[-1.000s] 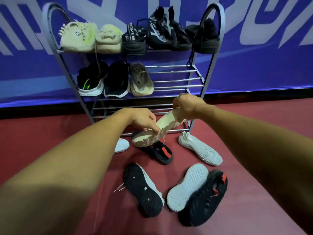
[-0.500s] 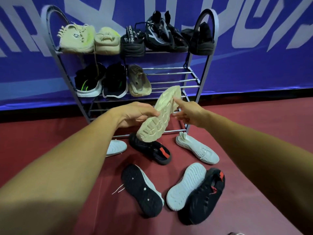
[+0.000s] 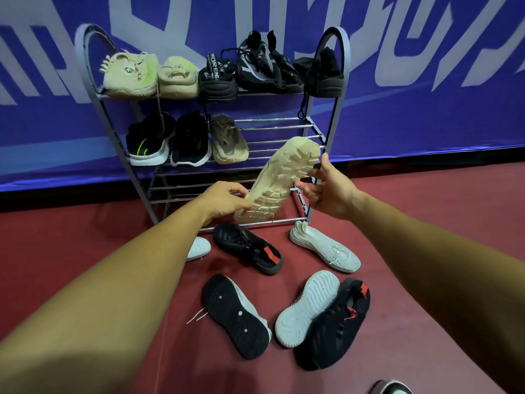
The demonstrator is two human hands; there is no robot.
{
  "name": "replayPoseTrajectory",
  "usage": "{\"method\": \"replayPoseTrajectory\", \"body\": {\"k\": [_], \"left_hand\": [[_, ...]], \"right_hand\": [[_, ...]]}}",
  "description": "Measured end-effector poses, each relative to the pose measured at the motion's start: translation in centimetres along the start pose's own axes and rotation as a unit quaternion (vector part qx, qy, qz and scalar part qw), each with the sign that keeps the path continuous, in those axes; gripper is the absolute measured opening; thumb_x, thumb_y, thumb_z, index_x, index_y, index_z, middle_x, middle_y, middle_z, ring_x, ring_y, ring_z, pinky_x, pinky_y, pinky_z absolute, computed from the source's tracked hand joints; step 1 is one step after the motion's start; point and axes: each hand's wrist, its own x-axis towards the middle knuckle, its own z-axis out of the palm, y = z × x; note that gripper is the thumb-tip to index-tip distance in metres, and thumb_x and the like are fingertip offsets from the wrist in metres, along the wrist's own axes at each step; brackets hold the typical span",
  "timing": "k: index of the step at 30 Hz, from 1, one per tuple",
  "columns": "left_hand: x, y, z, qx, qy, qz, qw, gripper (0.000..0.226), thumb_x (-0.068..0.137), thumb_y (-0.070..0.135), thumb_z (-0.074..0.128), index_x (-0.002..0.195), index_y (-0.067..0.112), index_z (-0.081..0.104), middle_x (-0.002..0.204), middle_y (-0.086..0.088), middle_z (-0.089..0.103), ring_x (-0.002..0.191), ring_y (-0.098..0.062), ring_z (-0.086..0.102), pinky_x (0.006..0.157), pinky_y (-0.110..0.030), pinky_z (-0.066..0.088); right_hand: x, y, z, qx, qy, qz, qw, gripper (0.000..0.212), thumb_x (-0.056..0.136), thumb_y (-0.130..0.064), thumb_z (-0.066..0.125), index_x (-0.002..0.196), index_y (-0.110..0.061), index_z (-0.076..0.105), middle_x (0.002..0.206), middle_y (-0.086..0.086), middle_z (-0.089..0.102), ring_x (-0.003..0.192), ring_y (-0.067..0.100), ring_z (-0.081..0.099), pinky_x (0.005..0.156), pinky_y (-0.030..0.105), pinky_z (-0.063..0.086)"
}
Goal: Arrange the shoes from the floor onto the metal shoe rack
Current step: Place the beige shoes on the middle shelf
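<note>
My left hand (image 3: 224,199) grips the heel end of a beige shoe (image 3: 279,177), held sole toward me and tilted up toward the rack's middle shelf. My right hand (image 3: 329,191) is beside the shoe's right edge with fingers spread, fingertips at the sole. The metal shoe rack (image 3: 284,127) stands against the blue wall. Its top shelf is full of shoes. The middle shelf holds a black pair (image 3: 170,140) and one tan shoe (image 3: 228,139), with bare bars to their right.
On the red floor lie several shoes: a black one (image 3: 247,247), a white one (image 3: 325,250), an upturned black-soled one (image 3: 235,315), an upturned white-soled one (image 3: 308,307), a black one (image 3: 338,322) and a white toe (image 3: 199,247) behind my left arm.
The beige shoe has risen from near the floor and tipped up toward the middle shelf. My right hand has let go of its toe and opened beside it.
</note>
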Motion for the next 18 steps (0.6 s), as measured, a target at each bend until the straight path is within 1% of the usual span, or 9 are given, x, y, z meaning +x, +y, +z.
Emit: {"method": "replayPoseTrajectory", "body": {"k": [3, 4, 6, 8, 11, 13, 14, 16, 18], "left_hand": [[0.1, -0.3, -0.1, 0.004, 0.033, 0.003, 0.999, 0.022, 0.069, 0.019, 0.079, 0.089, 0.029, 0.075, 0.078, 0.005, 0.07, 0.074, -0.014, 0.062, 0.074, -0.027, 0.049], [0.0, -0.3, -0.2, -0.003, 0.046, 0.007, 0.999, 0.023, 0.07, 0.019, 0.079, 0.091, 0.028, 0.075, 0.075, 0.004, 0.068, 0.071, -0.014, 0.061, 0.071, -0.026, 0.048], [0.0, -0.2, -0.1, -0.012, 0.063, 0.014, 0.998, 0.026, 0.074, 0.01, 0.078, 0.095, 0.024, 0.074, 0.071, 0.004, 0.063, 0.065, -0.012, 0.054, 0.064, -0.021, 0.044], [0.2, 0.0, 0.0, -0.012, 0.074, 0.022, 0.997, 0.029, 0.075, 0.006, 0.077, 0.097, 0.024, 0.073, 0.072, 0.002, 0.058, 0.065, -0.013, 0.05, 0.061, -0.022, 0.041], [0.4, 0.4, 0.2, -0.047, 0.095, 0.007, 0.994, 0.033, 0.076, 0.011, 0.077, 0.102, 0.029, 0.068, 0.084, -0.002, 0.065, 0.071, -0.017, 0.057, 0.069, -0.03, 0.048], [0.8, 0.8, 0.6, -0.071, 0.104, -0.024, 0.992, 0.035, 0.078, 0.025, 0.077, 0.11, 0.025, 0.062, 0.099, -0.004, 0.069, 0.085, -0.02, 0.064, 0.075, -0.035, 0.05], [0.8, 1.1, 0.8, -0.088, 0.102, -0.042, 0.99, 0.032, 0.08, 0.031, 0.075, 0.107, 0.022, 0.061, 0.101, -0.003, 0.068, 0.087, -0.02, 0.064, 0.071, -0.034, 0.047], [0.8, 1.9, 1.3, -0.15, 0.079, -0.081, 0.982, 0.024, 0.083, 0.036, 0.073, 0.097, 0.018, 0.066, 0.094, -0.002, 0.069, 0.082, -0.016, 0.064, 0.061, -0.028, 0.042], [0.5, 2.4, 1.4, -0.218, 0.039, -0.123, 0.967, 0.024, 0.083, 0.038, 0.073, 0.097, 0.019, 0.069, 0.091, -0.001, 0.073, 0.08, -0.014, 0.066, 0.058, -0.024, 0.041]], "right_hand": [[-0.3, -0.2, -0.3, -0.023, -0.045, 0.005, 0.999, 0.056, 0.093, -0.07, 0.047, 0.071, -0.025, 0.073, 0.086, 0.004, 0.071, 0.06, 0.01, 0.053, 0.059, 0.021, 0.031], [-0.5, -0.3, -0.4, -0.039, -0.064, 0.013, 0.997, 0.053, 0.092, -0.066, 0.052, 0.066, -0.025, 0.073, 0.084, 0.001, 0.068, 0.058, 0.008, 0.051, 0.059, 0.02, 0.028], [-0.7, -0.4, -0.4, -0.073, -0.103, 0.027, 0.992, 0.037, 0.091, -0.056, 0.058, 0.08, -0.024, 0.073, 0.079, 0.0, 0.067, 0.056, 0.007, 0.049, 0.059, 0.02, 0.027], [-0.7, -0.3, -0.4, -0.104, -0.124, 0.035, 0.986, 0.027, 0.09, -0.045, 0.057, 0.094, -0.022, 0.069, 0.073, -0.002, 0.062, 0.056, 0.008, 0.049, 0.055, 0.02, 0.03], [-0.4, -0.2, -0.6, -0.106, -0.109, 0.021, 0.988, 0.018, 0.081, -0.037, 0.065, 0.089, -0.02, 0.066, 0.075, -0.004, 0.049, 0.062, 0.008, 0.045, 0.056, 0.022, 0.037], [-0.4, -0.3, -0.6, -0.086, -0.106, 0.006, 0.991, 0.028, 0.075, -0.037, 0.071, 0.095, -0.02, 0.06, 0.08, -0.004, 0.043, 0.066, 0.008, 0.039, 0.058, 0.022, 0.038], [-0.3, -0.3, -0.6, -0.075, -0.107, -0.001, 0.991, 0.033, 0.074, -0.037, 0.072, 0.099, -0.02, 0.058, 0.082, -0.004, 0.042, 0.067, 0.008, 0.038, 0.06, 0.022, 0.038], [-0.2, -0.3, -0.5, -0.064, -0.11, -0.012, 0.992, 0.036, 0.075, -0.038, 0.073, 0.102, -0.018, 0.063, 0.084, -0.002, 0.049, 0.069, 0.01, 0.043, 0.068, 0.026, 0.039], [-0.3, -0.2, -0.5, -0.071, -0.118, -0.013, 0.99, 0.04, 0.072, -0.04, 0.076, 0.105, -0.016, 0.069, 0.092, 0.006, 0.053, 0.076, 0.014, 0.05, 0.08, 0.031, 0.04]]}}
